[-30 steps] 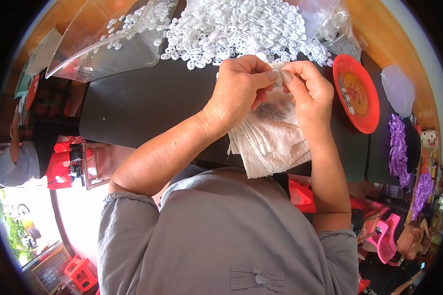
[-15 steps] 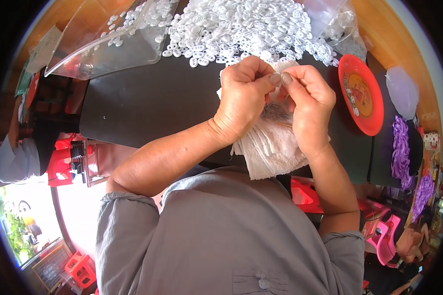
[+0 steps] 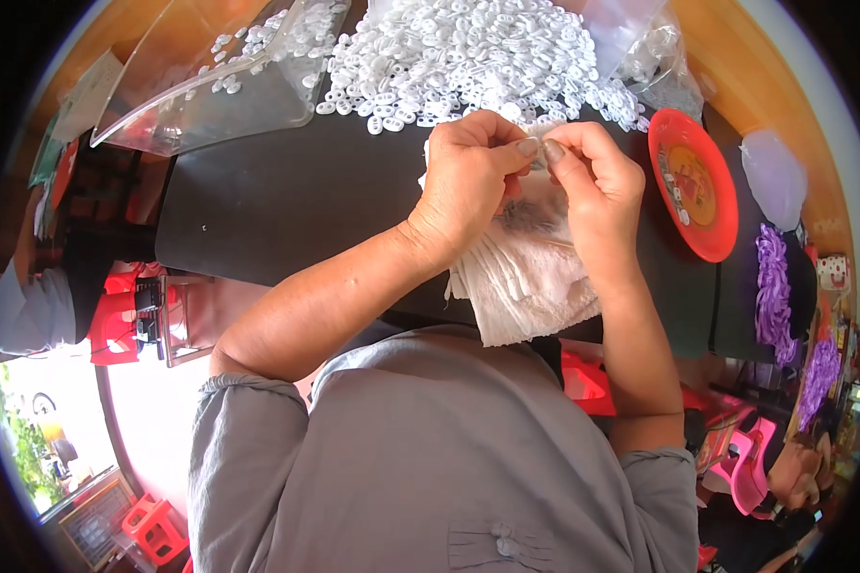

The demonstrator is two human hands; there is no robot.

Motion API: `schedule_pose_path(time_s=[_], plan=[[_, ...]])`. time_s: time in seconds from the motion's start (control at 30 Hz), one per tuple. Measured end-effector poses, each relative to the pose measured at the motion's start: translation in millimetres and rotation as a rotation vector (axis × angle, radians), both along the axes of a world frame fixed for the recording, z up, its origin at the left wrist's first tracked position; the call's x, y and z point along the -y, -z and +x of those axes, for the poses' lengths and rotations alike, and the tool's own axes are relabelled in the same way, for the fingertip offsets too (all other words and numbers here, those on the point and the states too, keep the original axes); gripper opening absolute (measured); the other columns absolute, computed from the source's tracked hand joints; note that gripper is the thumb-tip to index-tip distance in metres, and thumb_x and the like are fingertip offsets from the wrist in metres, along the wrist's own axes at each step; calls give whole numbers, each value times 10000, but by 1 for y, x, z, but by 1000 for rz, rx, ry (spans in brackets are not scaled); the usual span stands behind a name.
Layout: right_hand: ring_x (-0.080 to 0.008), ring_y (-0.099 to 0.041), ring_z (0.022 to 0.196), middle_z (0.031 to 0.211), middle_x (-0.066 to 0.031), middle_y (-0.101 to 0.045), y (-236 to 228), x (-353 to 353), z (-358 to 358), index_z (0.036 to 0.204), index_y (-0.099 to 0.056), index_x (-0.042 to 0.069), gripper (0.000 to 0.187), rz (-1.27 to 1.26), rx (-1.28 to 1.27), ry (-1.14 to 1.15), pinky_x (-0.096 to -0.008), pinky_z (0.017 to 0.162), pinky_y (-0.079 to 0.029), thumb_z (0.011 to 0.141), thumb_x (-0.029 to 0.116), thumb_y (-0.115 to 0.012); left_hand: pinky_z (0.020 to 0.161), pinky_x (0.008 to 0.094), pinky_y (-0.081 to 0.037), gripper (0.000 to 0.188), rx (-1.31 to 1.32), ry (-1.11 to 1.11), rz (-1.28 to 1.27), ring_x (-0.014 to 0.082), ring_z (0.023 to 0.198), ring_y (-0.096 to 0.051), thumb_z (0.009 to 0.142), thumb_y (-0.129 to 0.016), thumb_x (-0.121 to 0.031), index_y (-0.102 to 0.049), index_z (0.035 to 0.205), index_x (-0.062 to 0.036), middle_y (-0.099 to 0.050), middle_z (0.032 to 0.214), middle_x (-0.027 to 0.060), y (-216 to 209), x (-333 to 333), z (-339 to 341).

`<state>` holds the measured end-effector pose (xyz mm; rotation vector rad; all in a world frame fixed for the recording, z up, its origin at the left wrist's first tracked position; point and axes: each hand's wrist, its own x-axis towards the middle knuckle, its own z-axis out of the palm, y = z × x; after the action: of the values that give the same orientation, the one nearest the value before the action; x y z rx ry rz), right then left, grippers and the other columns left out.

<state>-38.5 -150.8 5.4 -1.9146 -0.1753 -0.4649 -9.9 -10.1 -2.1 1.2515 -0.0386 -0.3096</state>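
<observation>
My left hand (image 3: 463, 186) and my right hand (image 3: 604, 201) meet above a white cloth (image 3: 526, 298) at the table's near edge. Both are closed in a pinch, thumbs against fingers, the tips almost touching. Something small and pale shows between the fingertips, too hidden to name. Under my hands the cloth bears a dark, greyish patch (image 3: 526, 218). Just beyond lies a large heap of small white oval pieces (image 3: 468, 59), each with holes in it.
A clear plastic bin (image 3: 234, 119) with more white pieces lies tipped at the far left of the black table (image 3: 277, 210). On the right are a red plate (image 3: 726, 224) holding a few small pieces, a clear plastic bag (image 3: 664, 72) and purple ribbon-like bundles (image 3: 776, 296).
My fingertips have drawn slightly apart, and my right hand has tilted a little. The whole view has shifted slightly, moving the plate a bit leftward in the picture.
</observation>
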Motion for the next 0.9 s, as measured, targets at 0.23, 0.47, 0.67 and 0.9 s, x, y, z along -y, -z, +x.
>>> schedule_pose_path(time_s=[0.23,0.47,0.67,0.9], plan=[[-96,-568,694,755,-46,-618,0,8,4,903,-609,-26,48,-158,70,-9,-243,640,-457,860,-35,-590,421,223,-362,87,40,75,81,84,505,-502,870,-644,-61,-612,848,17,-579,677,33,-3,-4,5],[-54,-547,711,758,-16,-614,-3,10,2,890,-605,-31,33,-236,78,-32,-221,645,-449,861,-41,-594,425,215,-371,94,76,107,147,73,522,-508,869,-648,-65,-616,848,20,-580,678,27,-4,-7,9],[-41,-504,653,732,13,-587,1,9,1,872,-609,-15,12,-192,93,-17,-206,587,-408,872,-4,-612,424,210,-362,85,133,121,166,64,527,-502,869,-645,-57,-613,833,12,-575,672,17,-2,-6,7],[-71,-517,643,697,-27,-595,-2,-1,-6,842,-601,-22,33,0,-41,-12,-238,588,-430,834,-49,-585,428,200,-348,71,180,32,55,53,531,-489,867,-648,-49,-612,837,4,-577,674,9,-1,-4,-3]])
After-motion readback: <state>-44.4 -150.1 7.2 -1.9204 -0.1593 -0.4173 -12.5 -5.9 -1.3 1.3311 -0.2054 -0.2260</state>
